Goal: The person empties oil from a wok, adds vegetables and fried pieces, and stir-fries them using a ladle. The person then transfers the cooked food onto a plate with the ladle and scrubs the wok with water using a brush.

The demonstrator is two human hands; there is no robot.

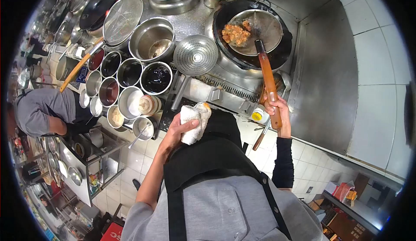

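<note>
My right hand [278, 110] is closed round the wooden handle of a round mesh strainer [268, 31]. The strainer rests on or just over a dark wok [220, 18] at the back right; which of the two I cannot tell. Browned fried pieces [236, 35] lie in the left part of its mesh. In front of my apron, my left hand [178, 130] grips a folded white towel [195, 126]. Nearby, a perforated ladle [196, 54] lies with its handle pointing toward me.
Left of the stove stand several pots of dark sauces [156, 77] and powders, beside a steel pot [151, 37]. Another mesh strainer [123, 20] leans over them. A yellow-capped bottle [257, 114] is near my right hand. A person in grey [39, 106] stands at left.
</note>
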